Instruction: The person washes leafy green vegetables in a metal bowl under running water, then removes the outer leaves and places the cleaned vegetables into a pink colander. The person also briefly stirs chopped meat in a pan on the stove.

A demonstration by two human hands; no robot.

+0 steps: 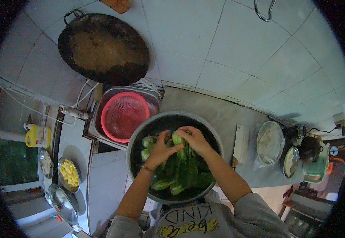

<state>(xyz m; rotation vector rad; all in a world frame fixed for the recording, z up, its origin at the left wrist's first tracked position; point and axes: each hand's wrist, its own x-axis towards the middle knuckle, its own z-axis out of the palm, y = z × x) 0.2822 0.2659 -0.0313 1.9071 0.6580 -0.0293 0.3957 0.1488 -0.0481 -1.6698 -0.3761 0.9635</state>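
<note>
A large round basin (130, 175) with a grey rim and dark inside stands in front of my body, holding several green leafy vegetables that look like bok choy. My right hand (193, 139) grips one bok choy (177, 138) near its pale base, its leaves hanging down into the basin. Close on its left is my left hand (163, 150), thumb and fingers spread, with the thumb tip at the stalks. Other pale bases (146, 154) lie at the basin's left side, and more bok choy (177, 189) rests toward the near rim. My wrists partly cover the leaves.
A red plastic colander (125, 117) sits in the sink behind left. A cleaver (239, 145) lies on the grey counter (220, 114), beside a plastic-covered bowl (269, 142). A wok (104, 49) hangs on the tiled wall. At left stands a bowl of yellow pieces (69, 175).
</note>
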